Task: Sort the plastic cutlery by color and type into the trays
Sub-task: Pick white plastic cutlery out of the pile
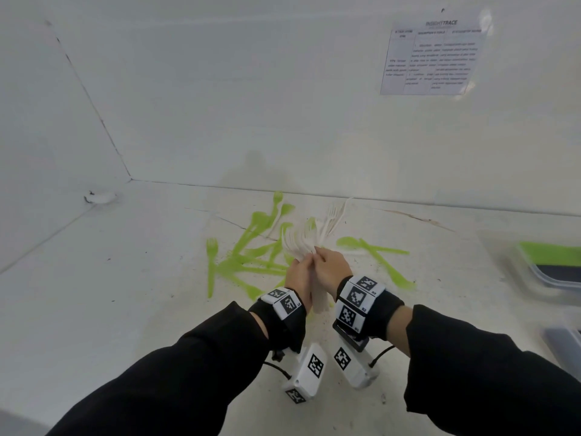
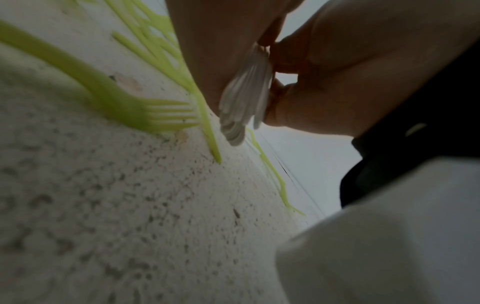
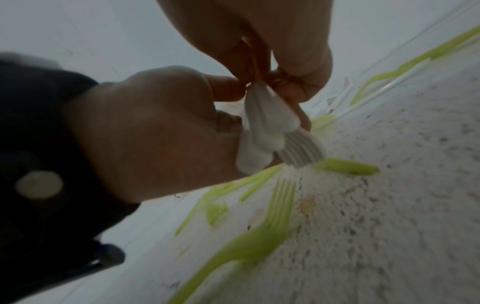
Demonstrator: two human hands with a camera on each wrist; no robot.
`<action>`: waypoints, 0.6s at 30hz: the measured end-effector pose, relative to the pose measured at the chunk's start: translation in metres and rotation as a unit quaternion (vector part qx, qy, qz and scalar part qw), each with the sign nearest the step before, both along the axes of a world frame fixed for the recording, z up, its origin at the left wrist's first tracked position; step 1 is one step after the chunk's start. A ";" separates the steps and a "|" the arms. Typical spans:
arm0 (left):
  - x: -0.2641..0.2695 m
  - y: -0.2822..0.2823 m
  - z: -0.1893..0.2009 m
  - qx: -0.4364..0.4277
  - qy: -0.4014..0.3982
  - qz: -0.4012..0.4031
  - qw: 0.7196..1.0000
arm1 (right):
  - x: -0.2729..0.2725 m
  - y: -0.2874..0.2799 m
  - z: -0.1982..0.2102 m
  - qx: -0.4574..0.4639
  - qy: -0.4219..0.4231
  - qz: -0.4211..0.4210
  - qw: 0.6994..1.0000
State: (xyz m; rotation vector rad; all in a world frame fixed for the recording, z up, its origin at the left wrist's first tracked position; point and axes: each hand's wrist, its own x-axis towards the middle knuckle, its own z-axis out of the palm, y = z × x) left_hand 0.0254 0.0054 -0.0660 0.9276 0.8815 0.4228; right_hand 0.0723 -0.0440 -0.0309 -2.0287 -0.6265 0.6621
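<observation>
- Hands meet over a speckled white table (image 1: 125,278); the left hand (image 1: 298,275) grips a fanned bundle of white plastic cutlery (image 1: 301,243), mostly forks by their tines, handles pointing back toward the wrists.
- The right hand (image 1: 330,265) pinches the same bundle just beside the left thumb, fingers curled on the handles.
- In the right wrist view the handle ends (image 3: 262,131) splay unevenly below both hands.
- To do this step well, it seems wise to square the handles so the stack sits flush, and to check for stray spoons before moving it.
- Green forks and spoons (image 1: 248,262) lie scattered on the table beneath and beyond the hands, with a few loose white forks (image 1: 333,215) behind.
- Clear trays (image 1: 553,272) sit well apart at the far right edge, one holding green pieces.
</observation>
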 end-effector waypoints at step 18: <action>-0.045 0.062 0.025 -0.002 -0.044 0.049 0.998 | -0.008 0.071 0.012 0.043 0.050 0.104 0.992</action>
